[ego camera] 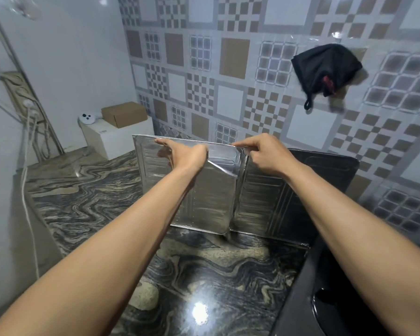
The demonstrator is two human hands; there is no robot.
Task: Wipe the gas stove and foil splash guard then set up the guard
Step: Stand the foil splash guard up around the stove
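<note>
The silver foil splash guard (211,197) stands upright on the marbled counter (204,270), folded into panels, its right panel dark against the tiled wall. My left hand (182,154) grips the top edge of the left panel. My right hand (264,154) pinches the top edge near the middle fold, where the foil is creased. The black gas stove (330,299) shows only as a corner at the bottom right, beside my right forearm.
A white box (117,139) with a brown cardboard box (124,113) on top sits at the counter's far left corner. A black cloth bag (325,69) hangs on the tiled wall. Cables and a power strip (22,98) hang on the left wall.
</note>
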